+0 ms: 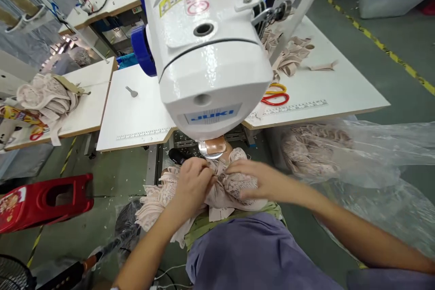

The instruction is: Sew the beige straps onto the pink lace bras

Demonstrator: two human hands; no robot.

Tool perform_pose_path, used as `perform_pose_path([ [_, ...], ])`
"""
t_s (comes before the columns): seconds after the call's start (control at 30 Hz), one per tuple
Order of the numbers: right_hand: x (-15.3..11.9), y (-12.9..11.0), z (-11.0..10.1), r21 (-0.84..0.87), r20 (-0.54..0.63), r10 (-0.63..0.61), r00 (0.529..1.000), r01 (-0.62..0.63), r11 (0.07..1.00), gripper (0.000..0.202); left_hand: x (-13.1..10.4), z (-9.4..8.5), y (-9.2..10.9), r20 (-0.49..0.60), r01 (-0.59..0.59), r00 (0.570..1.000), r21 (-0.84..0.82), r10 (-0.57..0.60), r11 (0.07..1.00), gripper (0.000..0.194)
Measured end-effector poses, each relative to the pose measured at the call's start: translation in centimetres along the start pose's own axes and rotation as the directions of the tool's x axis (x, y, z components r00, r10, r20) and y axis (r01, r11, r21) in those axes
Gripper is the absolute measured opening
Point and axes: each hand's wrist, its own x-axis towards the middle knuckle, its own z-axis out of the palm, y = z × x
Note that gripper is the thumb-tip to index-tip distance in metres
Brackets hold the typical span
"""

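Note:
A white JUKI sewing machine (210, 77) fills the upper middle of the head view. Below its head, beige lace fabric (234, 186) is bunched over the lap, with more folded lace pieces (152, 204) to the left. My left hand (193, 181) is closed on the beige lace fabric, its fingertips partly hidden in the folds. On the right side of the same fabric rests my right hand (261, 181), with its fingers apart and the thumb spread from them. A round metal plate (212, 148) shows just beyond the hands.
Red and yellow scissors (275, 97) and beige strips (292, 56) lie on the white table (340, 81) to the right. Plastic-wrapped lace (316, 149) is below it. A red stool (47, 201) stands at left. A fan (13, 272) is at the lower left corner.

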Motion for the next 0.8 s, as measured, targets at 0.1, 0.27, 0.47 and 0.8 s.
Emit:
perform_pose_path([
  [0.1,-0.4,-1.1,3.7,0.195,-0.022,0.002,1.0,0.003,0.981,0.093,0.8,0.9,2.8,-0.142,-0.103,0.986,-0.066,0.092,0.993,0.037],
  [0.27,0.8,-2.2,3.8,0.68,-0.318,0.323,0.892,-0.023,0.733,0.053,2.4,0.6,5.9,0.015,0.21,0.972,-0.498,-0.234,0.842,0.04],
  [0.47,4.2,-3.4,0.1,0.486,-0.519,0.303,0.8,-0.015,0.874,0.025,2.8,0.9,5.1,0.009,0.435,0.83,-0.636,-0.558,0.637,0.039],
  [0.8,9.4,-3.2,-4.8,0.068,-0.523,0.059,0.85,-0.028,0.997,0.012,3.0,0.9,1.9,-0.262,0.263,0.932,0.009,-0.251,0.965,0.037],
])
